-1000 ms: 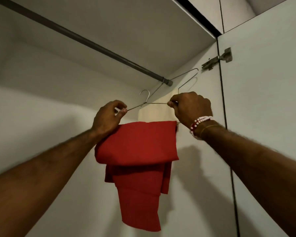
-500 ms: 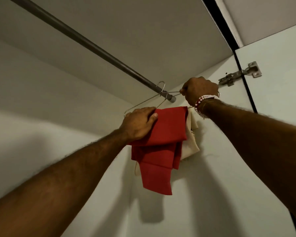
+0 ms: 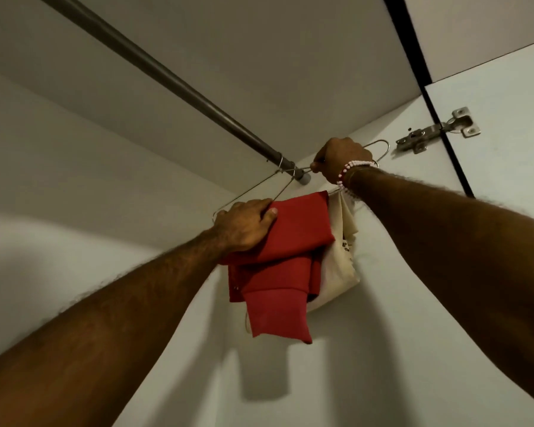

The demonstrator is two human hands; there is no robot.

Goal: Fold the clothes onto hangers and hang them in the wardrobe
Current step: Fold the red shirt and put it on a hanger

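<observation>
A folded red garment [image 3: 285,257] hangs over a thin wire hanger [image 3: 261,184] whose hook sits on the dark wardrobe rail [image 3: 179,84] near its right end. My left hand [image 3: 244,224] grips the hanger's left end together with the red cloth. My right hand [image 3: 341,157] pinches the hanger wire just right of the rail. Behind the red garment a cream garment [image 3: 341,266] hangs on a second wire hanger [image 3: 379,146], partly hidden by my right wrist.
The wardrobe's white side wall [image 3: 321,380] is just behind the clothes. A metal door hinge [image 3: 438,131] sits at the upper right on the open door [image 3: 506,124]. The rail runs bare up to the left.
Both hands have lifted the hanger with the red garment up to the rail, and its hook now sits over the rail. The view has tilted upward.
</observation>
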